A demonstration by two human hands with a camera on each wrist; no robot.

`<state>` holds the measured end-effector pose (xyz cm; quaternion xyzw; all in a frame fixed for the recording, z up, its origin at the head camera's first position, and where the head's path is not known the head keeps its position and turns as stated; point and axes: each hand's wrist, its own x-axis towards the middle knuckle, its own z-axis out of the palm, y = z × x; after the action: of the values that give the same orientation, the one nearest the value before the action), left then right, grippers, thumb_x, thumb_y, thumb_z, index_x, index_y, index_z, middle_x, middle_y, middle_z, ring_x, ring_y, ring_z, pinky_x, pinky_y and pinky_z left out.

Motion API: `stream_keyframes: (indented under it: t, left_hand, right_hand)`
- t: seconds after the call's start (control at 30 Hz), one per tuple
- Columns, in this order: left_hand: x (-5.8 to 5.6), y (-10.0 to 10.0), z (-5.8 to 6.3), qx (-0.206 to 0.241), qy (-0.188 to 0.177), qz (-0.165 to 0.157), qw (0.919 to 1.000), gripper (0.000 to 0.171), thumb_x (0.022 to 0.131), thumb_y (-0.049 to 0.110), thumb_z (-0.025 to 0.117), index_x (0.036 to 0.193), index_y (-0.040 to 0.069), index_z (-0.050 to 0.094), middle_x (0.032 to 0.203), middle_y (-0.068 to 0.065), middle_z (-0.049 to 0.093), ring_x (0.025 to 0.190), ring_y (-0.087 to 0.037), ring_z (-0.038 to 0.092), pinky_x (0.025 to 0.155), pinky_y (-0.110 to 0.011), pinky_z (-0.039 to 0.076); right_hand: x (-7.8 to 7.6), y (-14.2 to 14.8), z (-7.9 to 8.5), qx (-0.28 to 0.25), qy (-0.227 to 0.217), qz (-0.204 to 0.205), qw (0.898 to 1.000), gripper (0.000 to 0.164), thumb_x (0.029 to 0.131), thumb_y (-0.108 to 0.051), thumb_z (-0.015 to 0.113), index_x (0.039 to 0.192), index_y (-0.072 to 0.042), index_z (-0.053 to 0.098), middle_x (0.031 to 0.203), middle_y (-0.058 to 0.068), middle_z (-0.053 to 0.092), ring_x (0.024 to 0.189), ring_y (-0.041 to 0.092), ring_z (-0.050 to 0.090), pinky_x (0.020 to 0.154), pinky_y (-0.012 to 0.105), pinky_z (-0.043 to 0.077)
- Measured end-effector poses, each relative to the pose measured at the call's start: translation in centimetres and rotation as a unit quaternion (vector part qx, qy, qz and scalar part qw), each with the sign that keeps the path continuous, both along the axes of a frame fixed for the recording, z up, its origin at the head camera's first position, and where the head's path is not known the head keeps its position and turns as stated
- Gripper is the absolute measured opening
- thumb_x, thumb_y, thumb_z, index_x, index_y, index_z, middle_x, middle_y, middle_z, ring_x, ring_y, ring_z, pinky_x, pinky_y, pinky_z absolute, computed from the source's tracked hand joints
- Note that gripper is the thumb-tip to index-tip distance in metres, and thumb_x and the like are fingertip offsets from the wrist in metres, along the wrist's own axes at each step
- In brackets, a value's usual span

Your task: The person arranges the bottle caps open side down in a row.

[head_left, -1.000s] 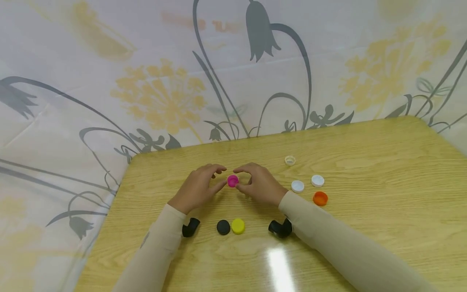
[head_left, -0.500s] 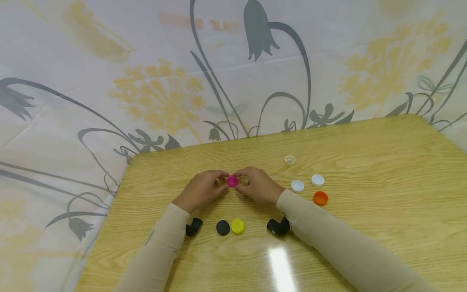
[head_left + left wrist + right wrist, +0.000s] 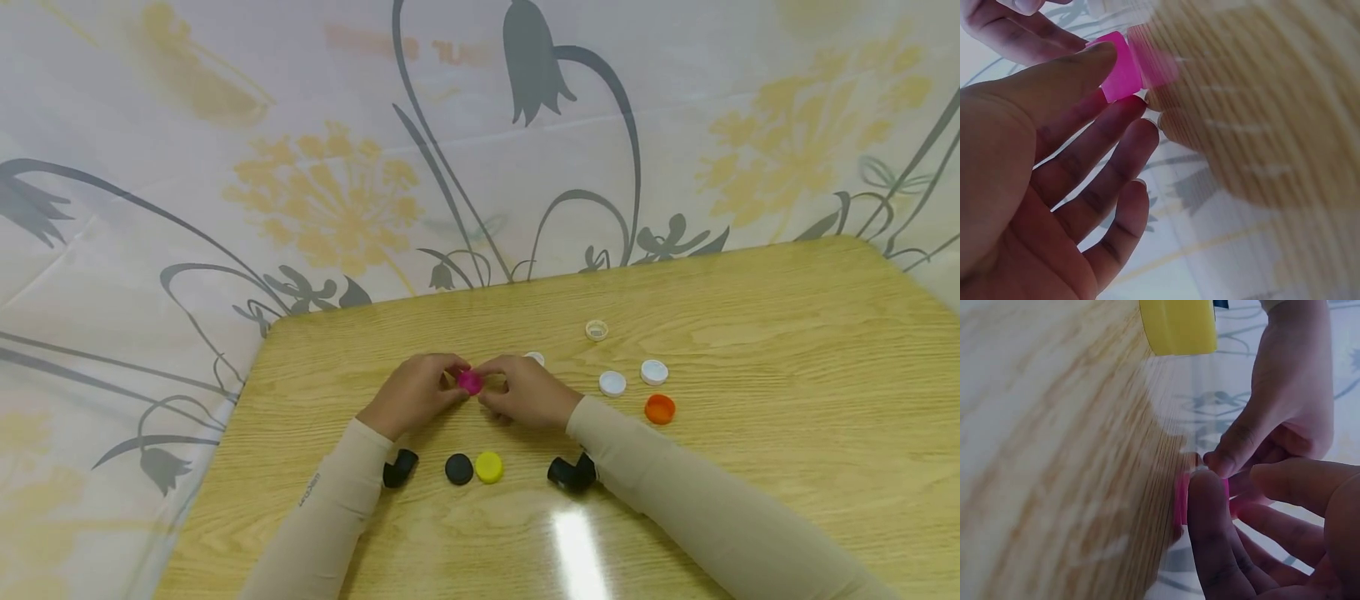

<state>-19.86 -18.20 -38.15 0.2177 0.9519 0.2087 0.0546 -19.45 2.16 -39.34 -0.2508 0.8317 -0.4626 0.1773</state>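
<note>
The left hand (image 3: 1004,150) pinches a pink cap (image 3: 1124,72) near the top. The right hand (image 3: 1013,39) shows upper left, the wood-grained table (image 3: 1272,125) right.

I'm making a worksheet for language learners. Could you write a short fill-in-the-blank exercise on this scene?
1. In the left wrist view, the ____ of the left hand lies over the near side of the pink cap.
2. Of the left hand and the right hand, the ____ one is nearer the orange cap.
3. Side by side with the yellow cap lies a ____ one.
4. The two caps closest to the orange cap are ____.

Missing words: thumb; right; black; white.
</note>
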Motion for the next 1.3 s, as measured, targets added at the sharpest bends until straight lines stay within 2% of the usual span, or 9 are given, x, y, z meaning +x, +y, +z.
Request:
stream_keyframes:
  t: [0.2, 0.3, 0.47, 0.63, 0.8, 1.03, 1.3]
  left_hand:
    - [0.1, -0.1, 0.2, 0.007, -0.015, 0.005, 0.9999, 0.031, 0.092, 0.021, 0.075, 0.119, 0.01, 0.069, 0.101, -0.001, 0.074, 0.081, -0.009, 0.066, 0.075, -0.029, 0.056]
    - [0.2, -0.1, 0.5, 0.021, -0.025, 0.007, 0.9994, 0.032, 0.094, 0.023, 0.072, 0.122, 0.01, 0.066, 0.102, -0.002, 0.074, 0.082, -0.009, 0.067, 0.075, -0.029, 0.056]
    - [0.1, -0.3, 0.8, 0.055, -0.034, 0.002, 0.9979, 0.032, 0.099, 0.023, 0.065, 0.128, 0.011, 0.06, 0.11, -0.005, 0.073, 0.09, -0.015, 0.068, 0.079, -0.032, 0.057]
    - [0.1, -0.6, 1.2, 0.091, -0.037, -0.013, 0.995, 0.033, 0.1, 0.021, 0.062, 0.131, 0.012, 0.056, 0.118, -0.007, 0.07, 0.1, -0.02, 0.067, 0.086, -0.036, 0.056]
    - [0.1, -0.7, 1.3, 0.108, -0.033, -0.025, 0.9933, 0.035, 0.101, 0.021, 0.061, 0.134, 0.011, 0.055, 0.12, -0.006, 0.069, 0.102, -0.02, 0.067, 0.087, -0.036, 0.056]
    - [0.0, -0.6, 1.1, 0.122, -0.038, -0.035, 0.9911, 0.036, 0.1, 0.021, 0.062, 0.134, 0.013, 0.055, 0.119, -0.003, 0.069, 0.102, -0.017, 0.066, 0.089, -0.036, 0.055]
    - [0.2, -0.6, 1.6, 0.126, -0.033, -0.025, 0.9912, 0.034, 0.102, 0.026, 0.059, 0.134, 0.016, 0.059, 0.116, -0.001, 0.07, 0.102, -0.016, 0.066, 0.088, -0.037, 0.054]
  right_hand:
    - [0.1, 0.1, 0.2, 0.006, 0.033, -0.005, 0.999, 0.038, 0.098, -0.012, 0.063, 0.135, -0.004, 0.061, 0.122, 0.014, 0.069, 0.065, 0.008, 0.063, 0.062, 0.023, 0.053]
    - [0.1, 0.1, 0.3, 0.007, 0.053, -0.025, 0.998, 0.037, 0.097, -0.013, 0.065, 0.133, -0.008, 0.064, 0.133, 0.012, 0.065, 0.072, 0.007, 0.061, 0.065, 0.022, 0.051]
    - [0.1, 0.0, 0.7, -0.015, 0.06, -0.062, 0.996, 0.035, 0.097, -0.015, 0.067, 0.132, -0.011, 0.065, 0.133, 0.011, 0.064, 0.084, 0.013, 0.069, 0.065, 0.023, 0.055]
    - [0.1, 0.2, 1.0, -0.038, 0.09, -0.071, 0.993, 0.033, 0.097, -0.015, 0.066, 0.129, -0.01, 0.066, 0.132, 0.011, 0.065, 0.093, 0.021, 0.072, 0.068, 0.025, 0.058]
    - [0.0, 0.4, 0.9, -0.044, 0.111, -0.07, 0.99, 0.031, 0.096, -0.013, 0.067, 0.127, -0.009, 0.067, 0.129, 0.011, 0.066, 0.094, 0.022, 0.072, 0.075, 0.027, 0.059]
    - [-0.1, 0.4, 0.5, -0.048, 0.118, -0.07, 0.989, 0.031, 0.095, -0.01, 0.068, 0.126, -0.008, 0.068, 0.126, 0.01, 0.068, 0.094, 0.02, 0.071, 0.081, 0.03, 0.059]
    - [0.1, 0.4, 1.0, -0.046, 0.132, -0.08, 0.987, 0.031, 0.095, -0.014, 0.07, 0.124, -0.007, 0.068, 0.122, 0.009, 0.07, 0.092, 0.018, 0.071, 0.083, 0.032, 0.059]
